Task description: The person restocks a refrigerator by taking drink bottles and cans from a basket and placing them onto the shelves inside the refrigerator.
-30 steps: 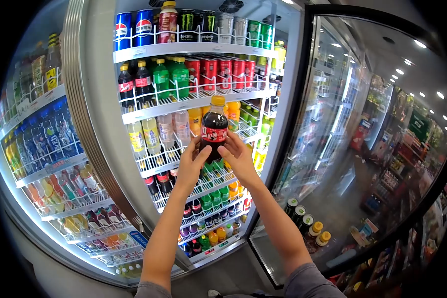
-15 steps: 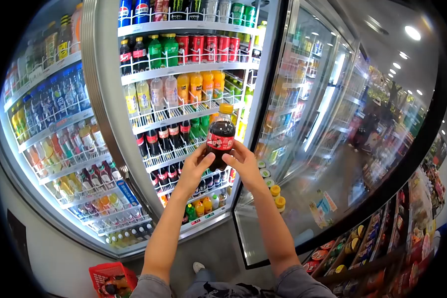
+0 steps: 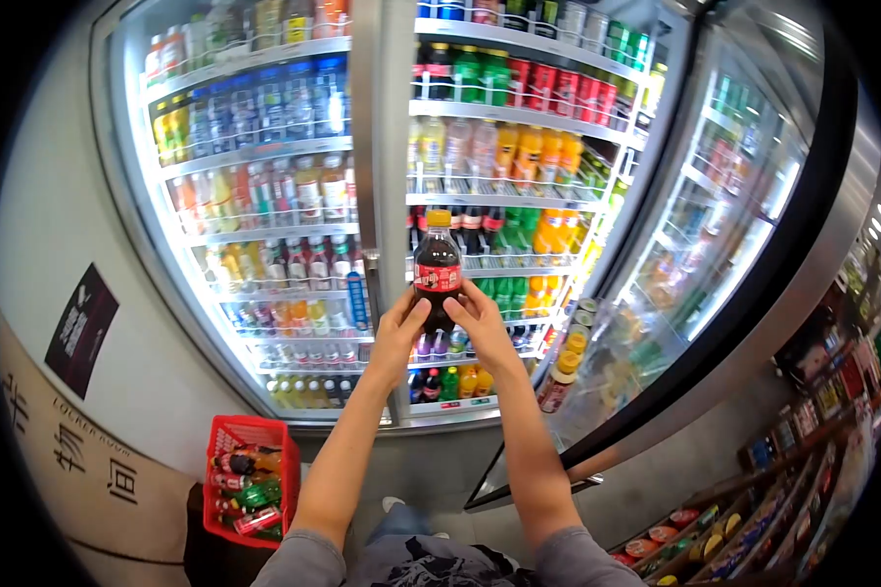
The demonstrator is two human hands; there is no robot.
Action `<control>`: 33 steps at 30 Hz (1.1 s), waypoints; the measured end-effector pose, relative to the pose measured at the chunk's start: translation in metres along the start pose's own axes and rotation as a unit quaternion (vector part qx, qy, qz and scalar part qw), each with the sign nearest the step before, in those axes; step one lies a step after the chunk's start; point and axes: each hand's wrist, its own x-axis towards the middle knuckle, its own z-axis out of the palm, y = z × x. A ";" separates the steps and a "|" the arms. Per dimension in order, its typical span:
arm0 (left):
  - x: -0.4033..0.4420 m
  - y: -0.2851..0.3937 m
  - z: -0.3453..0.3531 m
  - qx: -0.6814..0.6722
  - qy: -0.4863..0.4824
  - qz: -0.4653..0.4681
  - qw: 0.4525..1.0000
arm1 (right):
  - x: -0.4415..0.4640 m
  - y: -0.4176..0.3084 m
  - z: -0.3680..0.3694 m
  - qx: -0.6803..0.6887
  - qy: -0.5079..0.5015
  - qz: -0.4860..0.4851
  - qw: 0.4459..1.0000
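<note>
A dark cola bottle (image 3: 439,269) with a yellow cap and red label stands upright between my two hands, in front of the lit fridge shelves. My left hand (image 3: 399,331) is closed round its lower left side, thumb toward me. From the right, my right hand (image 3: 477,325) grips the lower part of the same bottle. Fingers behind the bottle are hidden. Behind it, bottles and red cans (image 3: 566,93) line the wire shelves of the open fridge.
A red basket (image 3: 292,470) holding several bottles is at the lower left. The open glass door (image 3: 646,391) reaches out on the right. Snack racks (image 3: 754,528) stand lower right. A closed fridge section (image 3: 255,147) is on the left, beside a wall (image 3: 59,210).
The view has swung left and down, bringing the basket and wall into sight. Both hands still hold the bottle, which now appears in front of the fridge's left part.
</note>
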 end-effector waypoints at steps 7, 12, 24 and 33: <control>-0.032 0.023 -0.069 0.058 0.081 0.019 0.995 | 0.017 0.031 0.059 -0.003 -0.106 0.045 0.993; -0.046 0.037 -0.118 0.095 0.075 0.004 0.993 | 0.029 0.056 0.090 -0.021 -0.144 0.085 0.986; -0.049 0.058 -0.196 0.076 0.082 -0.030 0.993 | 0.071 0.094 0.140 -0.056 -0.214 0.125 0.967; -0.063 0.055 -0.262 0.118 0.091 -0.082 0.985 | 0.090 0.136 0.181 -0.062 -0.299 0.157 0.939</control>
